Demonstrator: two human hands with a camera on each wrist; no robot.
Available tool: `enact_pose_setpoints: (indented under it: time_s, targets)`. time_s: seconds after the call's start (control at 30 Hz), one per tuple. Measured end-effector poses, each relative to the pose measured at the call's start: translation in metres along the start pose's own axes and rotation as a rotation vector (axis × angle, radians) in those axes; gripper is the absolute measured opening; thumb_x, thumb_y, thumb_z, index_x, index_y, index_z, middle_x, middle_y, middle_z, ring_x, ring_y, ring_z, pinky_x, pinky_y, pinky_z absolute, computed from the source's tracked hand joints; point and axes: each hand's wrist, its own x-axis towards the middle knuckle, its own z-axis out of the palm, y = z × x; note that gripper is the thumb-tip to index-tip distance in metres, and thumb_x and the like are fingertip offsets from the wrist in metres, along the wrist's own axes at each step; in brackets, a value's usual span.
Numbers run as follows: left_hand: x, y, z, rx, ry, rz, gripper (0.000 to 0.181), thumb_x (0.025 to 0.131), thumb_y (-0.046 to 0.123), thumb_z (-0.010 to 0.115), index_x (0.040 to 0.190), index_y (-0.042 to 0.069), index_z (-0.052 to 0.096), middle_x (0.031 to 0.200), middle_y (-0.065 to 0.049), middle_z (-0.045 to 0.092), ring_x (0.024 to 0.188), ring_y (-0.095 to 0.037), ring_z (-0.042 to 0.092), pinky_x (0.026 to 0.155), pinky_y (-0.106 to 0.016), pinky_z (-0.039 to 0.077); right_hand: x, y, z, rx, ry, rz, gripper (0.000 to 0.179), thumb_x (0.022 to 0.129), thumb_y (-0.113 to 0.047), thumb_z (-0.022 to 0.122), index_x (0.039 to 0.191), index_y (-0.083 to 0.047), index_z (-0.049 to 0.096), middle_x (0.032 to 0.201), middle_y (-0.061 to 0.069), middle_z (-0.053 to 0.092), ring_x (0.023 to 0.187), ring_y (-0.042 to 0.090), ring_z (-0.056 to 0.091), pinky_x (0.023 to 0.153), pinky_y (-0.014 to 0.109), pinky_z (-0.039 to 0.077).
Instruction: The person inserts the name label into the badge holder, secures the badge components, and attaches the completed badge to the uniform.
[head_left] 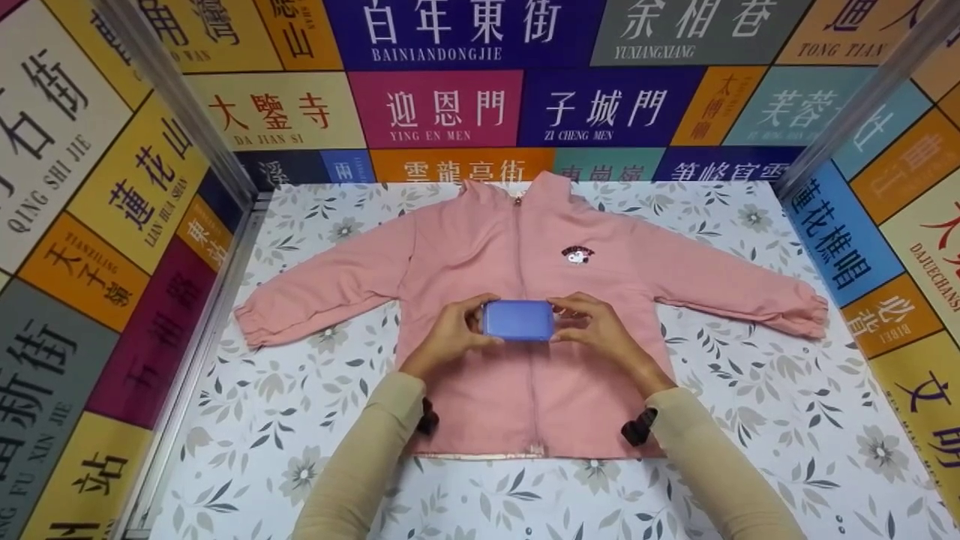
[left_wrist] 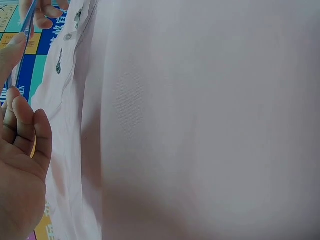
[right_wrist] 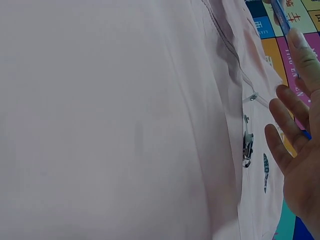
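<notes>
A flat, phone-like blue slab (head_left: 517,320) with rounded corners is held level above a pink zip-up jacket (head_left: 465,390). My left hand (head_left: 455,330) pinches its left end between thumb and fingers. At the other end, the right hand (head_left: 598,328) grips it the same way. Spread front-up with both sleeves out, the jacket has a closed zip and a small dark-and-white patch on the chest. The slab appears edge-on and thin in the left wrist view, near the left hand (left_wrist: 22,165). Pink cloth fills most of the right wrist view, beside the right hand (right_wrist: 302,150).
Under the jacket is a table (head_left: 300,420) covered in white cloth with a grey leaf and flower print. Panels of coloured signs (head_left: 435,109) stand behind and on both sides. A metal post (head_left: 176,90) rises at the back left corner.
</notes>
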Motion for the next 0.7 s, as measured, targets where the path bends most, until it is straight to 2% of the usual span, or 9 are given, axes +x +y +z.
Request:
enact_pose_setpoints:
  time_s: [0.17,0.33,0.47,0.7]
  targets:
    - [0.001,0.0,0.001,0.008,0.003,-0.006,0.072,0.066,0.014,0.092,0.131,0.009,0.063,0.08,-0.001,0.057,0.07,-0.01,0.05,0.064,-0.018,0.043,0.003,0.013,0.002,-0.035,0.016,0.003,0.059,0.074,-0.009,0.084,0.129,-0.006,0.065,0.115,0.02,0.066,0.105,0.042,0.063,0.096,0.056,0.052]
    - [0.001,0.002,0.0,0.03,0.003,0.001,0.072,0.066,0.014,0.092,0.131,0.007,0.062,0.089,-0.008,0.065,0.074,-0.012,0.052,0.067,-0.019,0.043,0.004,0.015,0.002,-0.048,0.018,-0.001,0.059,0.074,-0.018,0.085,0.129,-0.012,0.067,0.113,0.012,0.068,0.103,0.034,0.066,0.094,0.049,0.055]
    - [0.001,0.004,-0.001,0.038,-0.002,-0.004,0.072,0.067,0.015,0.091,0.132,0.009,0.062,0.097,-0.012,0.069,0.077,-0.013,0.053,0.069,-0.02,0.044,0.003,0.015,0.002,-0.069,0.011,-0.014,0.06,0.075,-0.022,0.085,0.13,-0.013,0.066,0.113,0.01,0.068,0.102,0.031,0.067,0.094,0.046,0.056]
    - [-0.001,0.003,-0.001,0.021,-0.005,-0.015,0.072,0.067,0.015,0.092,0.132,0.01,0.062,0.097,-0.011,0.068,0.076,-0.015,0.053,0.068,-0.021,0.044,0.002,0.014,0.001,-0.108,-0.006,-0.018,0.06,0.075,-0.027,0.085,0.131,-0.018,0.065,0.113,0.011,0.068,0.102,0.029,0.066,0.094,0.047,0.056]
